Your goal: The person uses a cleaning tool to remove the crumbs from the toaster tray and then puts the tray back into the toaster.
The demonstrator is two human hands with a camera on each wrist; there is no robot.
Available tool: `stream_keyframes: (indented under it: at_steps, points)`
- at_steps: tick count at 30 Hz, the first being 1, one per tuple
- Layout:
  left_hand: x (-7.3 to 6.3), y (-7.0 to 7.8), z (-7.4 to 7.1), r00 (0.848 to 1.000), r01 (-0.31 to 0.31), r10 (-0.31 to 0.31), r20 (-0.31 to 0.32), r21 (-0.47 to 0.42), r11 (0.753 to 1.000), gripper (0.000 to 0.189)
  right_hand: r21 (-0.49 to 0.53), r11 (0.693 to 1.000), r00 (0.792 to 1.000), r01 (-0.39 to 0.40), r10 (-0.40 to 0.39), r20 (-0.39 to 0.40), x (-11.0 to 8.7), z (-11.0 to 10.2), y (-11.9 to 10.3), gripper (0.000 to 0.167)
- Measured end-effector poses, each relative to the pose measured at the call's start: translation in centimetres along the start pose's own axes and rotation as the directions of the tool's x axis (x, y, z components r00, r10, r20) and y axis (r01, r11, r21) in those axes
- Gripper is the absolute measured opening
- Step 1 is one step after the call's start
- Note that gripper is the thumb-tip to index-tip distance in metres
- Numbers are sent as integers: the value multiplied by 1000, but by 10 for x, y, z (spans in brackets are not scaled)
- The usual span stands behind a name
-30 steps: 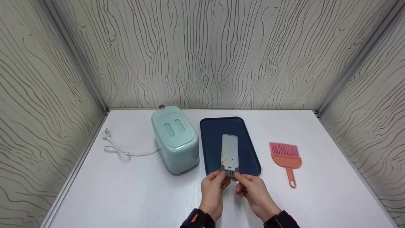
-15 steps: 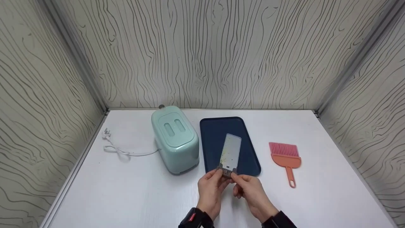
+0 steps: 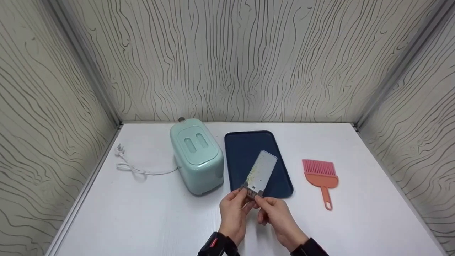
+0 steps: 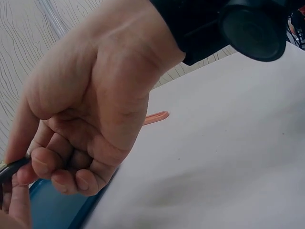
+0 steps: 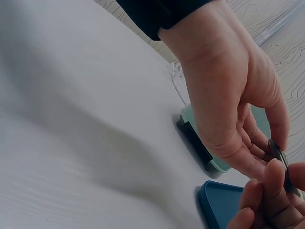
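A flat metal crumb tray (image 3: pixel 263 170) with a grey end handle (image 3: pixel 251 192) is held over the dark blue tray (image 3: pixel 241 147). Yellowish crumbs lie along its left side. My left hand (image 3: pixel 233 213) pinches the handle's left end, thumb on top. At the other end, my right hand (image 3: pixel 279 217) grips the handle between thumb and index finger. The left wrist view looks across at the right hand (image 4: pixel 95 95), its other fingers curled. In the right wrist view the left hand (image 5: pixel 219 90) holds the handle's dark edge (image 5: pixel 281 162).
Left of the blue tray stands a mint-green toaster (image 3: pixel 199 160) with a lid on top. Its white cord and plug (image 3: pixel 133 168) lie farther left. On the right lies an orange brush (image 3: pixel 321 180) with pink bristles. Patterned walls (image 3: pixel 227 64) enclose the white table.
The crumb tray has turned clockwise, its far end swinging right across the blue tray. Both hands have shifted slightly left, still gripping the handle.
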State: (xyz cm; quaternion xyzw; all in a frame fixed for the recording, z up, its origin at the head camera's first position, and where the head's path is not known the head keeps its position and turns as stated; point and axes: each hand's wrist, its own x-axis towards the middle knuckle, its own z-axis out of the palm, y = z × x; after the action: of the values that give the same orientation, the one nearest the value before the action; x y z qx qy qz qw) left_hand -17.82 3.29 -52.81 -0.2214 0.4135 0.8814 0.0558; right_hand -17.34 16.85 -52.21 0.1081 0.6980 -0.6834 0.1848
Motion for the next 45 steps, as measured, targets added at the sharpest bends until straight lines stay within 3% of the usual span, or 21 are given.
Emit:
stream_keyframes:
  at_steps: [10,23,29,35,41,43,45]
  points:
    - [1,2,0,1000,-18,18,-12,-19,1000,24,14,1000,998,-17,17,58,-1,4,-1,36]
    - [3,4,-5,1000,-10,11,-24,52,999,24,31,999,995,-27,24,99,-3,3,1,38]
    - [4,6,-7,1000,-21,21,-7,69,997,26,-5,999,994,-38,38,104,-3,-7,1,45]
    - [5,10,-11,1000,-22,21,6,95,995,30,-89,995,999,-32,36,35,-3,-38,0,47]
    - [6,12,-15,1000,-25,24,13,89,996,30,-185,983,993,-15,-8,-120,-1,-70,-2,33]
    - [6,12,-16,999,-30,29,20,83,996,29,-255,967,982,7,-55,-182,2,-79,-1,29]
    - [6,12,-17,999,-36,34,22,82,996,29,-393,918,965,51,-146,-218,4,-86,1,26]
